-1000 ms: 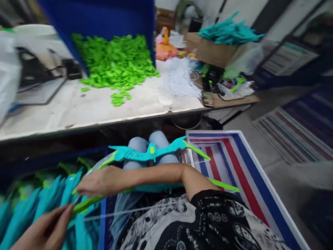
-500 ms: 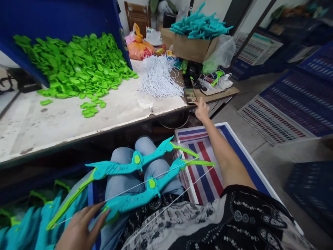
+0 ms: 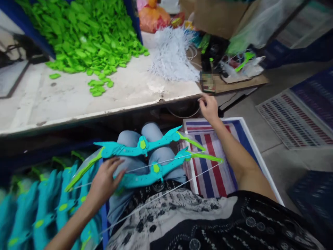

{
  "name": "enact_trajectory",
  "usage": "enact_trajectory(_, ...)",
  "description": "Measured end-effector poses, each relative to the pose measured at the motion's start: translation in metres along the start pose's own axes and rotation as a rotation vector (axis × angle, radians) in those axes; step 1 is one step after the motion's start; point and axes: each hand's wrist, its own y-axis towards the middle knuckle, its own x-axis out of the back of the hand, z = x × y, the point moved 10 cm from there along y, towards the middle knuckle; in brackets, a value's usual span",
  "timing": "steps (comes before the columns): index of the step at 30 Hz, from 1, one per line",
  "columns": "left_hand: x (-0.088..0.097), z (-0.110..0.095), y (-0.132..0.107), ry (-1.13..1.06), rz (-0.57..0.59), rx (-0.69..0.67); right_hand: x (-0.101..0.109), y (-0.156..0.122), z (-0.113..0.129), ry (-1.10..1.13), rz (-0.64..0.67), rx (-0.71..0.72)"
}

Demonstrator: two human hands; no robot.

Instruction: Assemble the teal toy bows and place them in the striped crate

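Two teal toy bows with green tips lie across my lap, the far bow (image 3: 142,147) above the near bow (image 3: 156,172), each with a white string. My left hand (image 3: 104,182) rests on the left end of the near bow, fingers spread and flat. My right hand (image 3: 208,107) is stretched out to the table's front edge, fingers loosely curled with nothing visible in them. A phone (image 3: 207,82) lies on the table just beyond that hand.
The worn white table (image 3: 78,104) carries a heap of green plastic pieces (image 3: 85,38) and a bundle of white strings (image 3: 173,55). A striped tray (image 3: 215,170) sits by my right leg. More teal bows (image 3: 39,208) fill a bin at lower left. Clutter (image 3: 234,64) lies at the table's right end.
My right arm swung from the left bin across to the table edge by the phone, and now sits slightly back from it. My left hand has settled onto the near bow.
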Motion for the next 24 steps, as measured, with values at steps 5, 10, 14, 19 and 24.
enact_trajectory(5,0.025,0.076,0.057,0.142,0.039,0.149,-0.126,-0.081,0.111,-0.004,0.689,0.329)
enact_trajectory(10,-0.008,0.111,0.084,0.021,0.466,0.154,-0.177,-0.111,0.089,-0.137,1.278,0.185)
enact_trajectory(14,-0.024,0.08,0.083,-0.064,0.721,0.051,-0.159,-0.094,0.085,-0.197,1.35,0.269)
enact_trajectory(19,-0.004,0.083,0.093,-0.053,0.729,0.159,-0.11,-0.057,0.115,-0.321,1.071,0.36)
enact_trajectory(24,0.073,0.103,0.107,0.077,0.388,0.298,-0.058,-0.033,0.147,-0.365,0.801,0.427)
